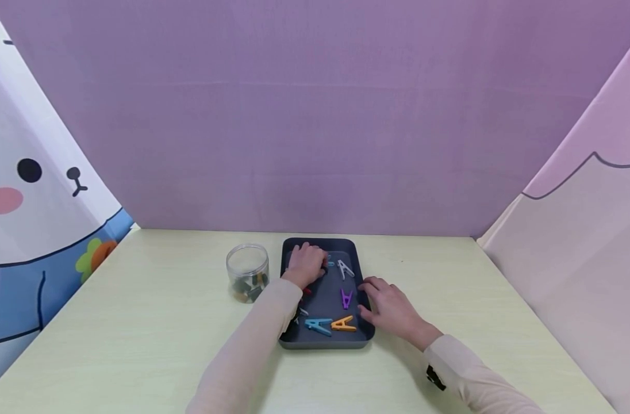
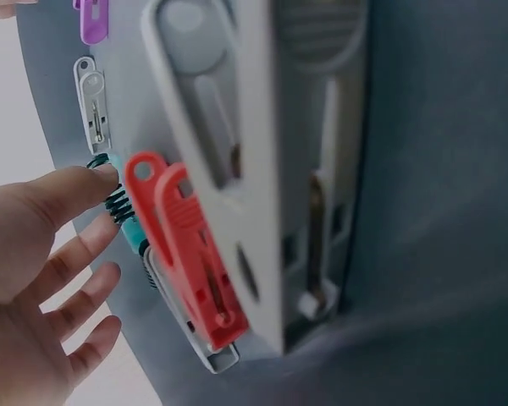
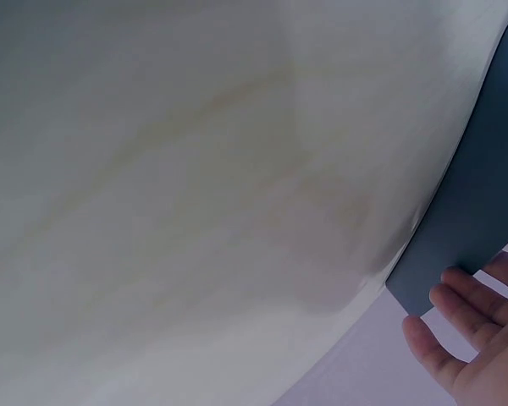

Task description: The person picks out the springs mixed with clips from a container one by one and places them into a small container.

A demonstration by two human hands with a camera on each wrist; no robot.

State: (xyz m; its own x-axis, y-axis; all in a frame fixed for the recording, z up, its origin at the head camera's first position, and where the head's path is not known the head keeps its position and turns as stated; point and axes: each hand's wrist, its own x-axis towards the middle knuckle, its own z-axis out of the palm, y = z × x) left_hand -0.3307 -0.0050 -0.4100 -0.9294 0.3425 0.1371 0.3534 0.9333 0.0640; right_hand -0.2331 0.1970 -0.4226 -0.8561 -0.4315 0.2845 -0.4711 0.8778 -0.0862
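My left hand is inside the far left part of the dark grey tray. In the left wrist view its thumb and index finger are at a teal piece with black coils, the other fingers spread. Beside it lie a red clothespin and a white one; a large pale clothespin looms close to the camera. My right hand has its fingers at the tray's right rim, loosely bent. Nearby in the tray are purple, orange, blue and white clothespins.
A clear round jar stands left of the tray, with dark and tan pieces at its bottom. The pale table ends at a purple cloth backdrop; printed cloths hang on both sides. The left forearm crosses the tray's left edge.
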